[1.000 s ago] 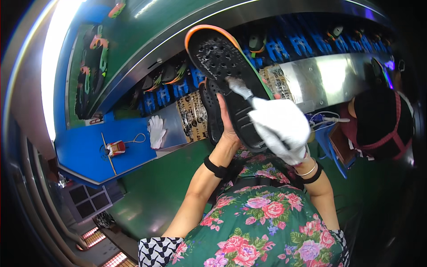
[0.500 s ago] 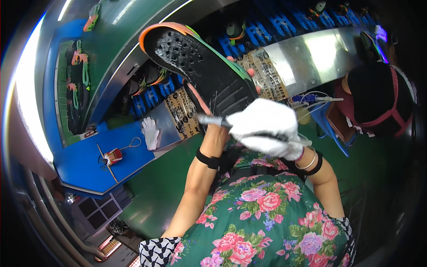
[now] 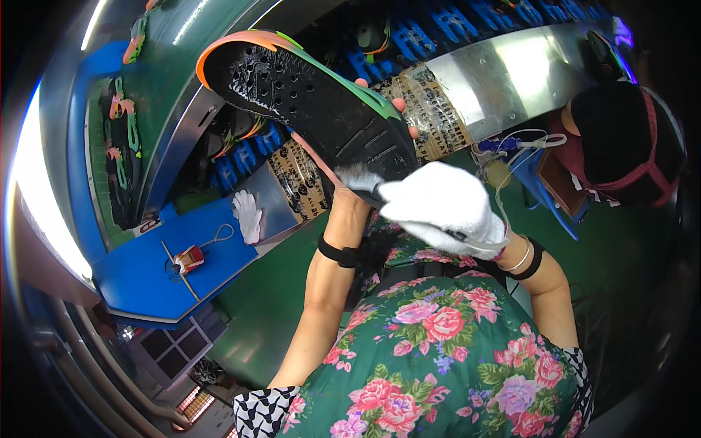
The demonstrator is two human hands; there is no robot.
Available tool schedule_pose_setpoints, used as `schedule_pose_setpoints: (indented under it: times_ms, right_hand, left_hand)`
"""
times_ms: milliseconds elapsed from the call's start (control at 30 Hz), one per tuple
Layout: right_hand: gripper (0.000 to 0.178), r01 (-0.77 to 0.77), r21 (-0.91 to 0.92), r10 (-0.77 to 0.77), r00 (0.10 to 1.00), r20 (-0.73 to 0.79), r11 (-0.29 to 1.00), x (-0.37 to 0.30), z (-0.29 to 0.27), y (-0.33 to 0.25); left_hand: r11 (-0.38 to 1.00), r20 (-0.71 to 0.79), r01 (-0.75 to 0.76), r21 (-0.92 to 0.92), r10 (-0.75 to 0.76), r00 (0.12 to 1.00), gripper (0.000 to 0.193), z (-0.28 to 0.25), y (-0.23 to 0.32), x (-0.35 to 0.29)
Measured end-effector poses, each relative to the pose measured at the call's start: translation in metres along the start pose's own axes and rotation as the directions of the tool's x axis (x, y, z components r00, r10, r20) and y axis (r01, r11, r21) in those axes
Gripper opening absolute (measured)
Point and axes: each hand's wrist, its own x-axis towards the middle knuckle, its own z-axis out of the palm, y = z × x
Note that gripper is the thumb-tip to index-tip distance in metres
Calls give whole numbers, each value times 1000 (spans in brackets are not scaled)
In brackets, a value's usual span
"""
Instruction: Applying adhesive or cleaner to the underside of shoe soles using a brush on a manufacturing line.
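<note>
My left hand [image 3: 399,106] is closed around a shoe sole [image 3: 321,102] from beneath, its fingertips showing along the far edge. The sole has a black inner face with small round holes at one end, grooves at the other, and an orange and green rim. Whitish wet smears lie over the holed end. In a white glove, my right hand [image 3: 438,208] grips a brush [image 3: 359,179] by its dark handle. The pale bristles are at the sole's near edge, close to my left wrist; whether they touch it I cannot tell.
Beyond the sole runs a metal-edged line with blue holders [image 3: 467,36] and printed tape. On the left, a blue table [image 3: 139,270] bears a small red object with a stick. A white glove [image 3: 247,217] lies near it. At right sits another person [image 3: 621,160].
The sole has shifted left and slightly up, with its holed end farther out. The brush head has moved up to the sole's near edge. My head view has turned slightly.
</note>
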Motion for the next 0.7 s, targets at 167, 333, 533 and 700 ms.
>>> schedule_pose_setpoints:
  times_ms: [167,333,533,700]
  right_hand:
    - [12,-204,404,241,970,-42,892,0,-4,7]
    - [22,-90,154,85,996,41,984,-10,-5,2]
    - [15,-205,217,218,975,-36,954,-7,-7,12]
    - [15,-318,441,262,947,186,839,-10,-6,-2]
  left_hand:
    - [997,-64,-74,28,76,995,113,-9,4,-8]
    - [985,-124,-21,173,43,991,116,-6,6,-9]
    - [989,-125,75,129,-59,990,120,-16,12,-19]
    - [968,-118,164,188,-143,983,123,-15,30,-17]
